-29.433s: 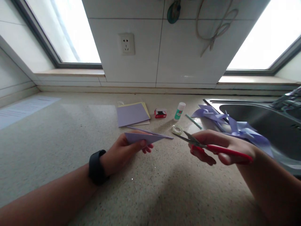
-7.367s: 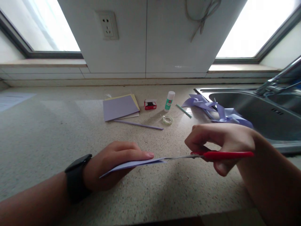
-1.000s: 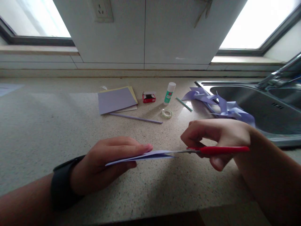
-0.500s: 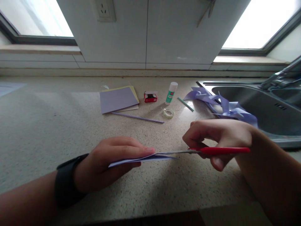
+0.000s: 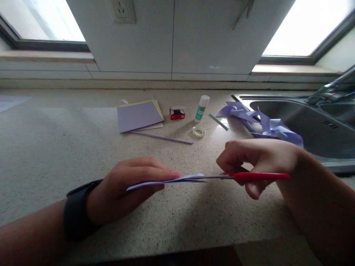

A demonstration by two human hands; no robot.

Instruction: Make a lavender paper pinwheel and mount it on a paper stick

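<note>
My left hand [image 5: 133, 179] pinches a folded sheet of purple paper [image 5: 191, 178] between thumb and fingers, seen nearly edge-on above the counter. A black band circles that wrist. My right hand [image 5: 257, 162] grips red-handled scissors [image 5: 255, 176] level, with their tips pointing left. Their blades meet the right end of the paper, where its layers stand slightly apart; the exact depth of the blades in it is hard to make out.
Purple and yellow sheets [image 5: 140, 116] lie at the back, with a thin purple stick [image 5: 163, 137]. Near them are a small red box [image 5: 177, 113], a glue stick [image 5: 202, 108], a tape roll [image 5: 198, 132] and a green stick [image 5: 219, 122]. Purple paper pinwheels [image 5: 266, 123] rest by the sink [image 5: 294, 111].
The upper layer at the paper's right end now shows raised along the blades. The scissors have shifted slightly left at the handle, and the paper's tilt has changed a little.
</note>
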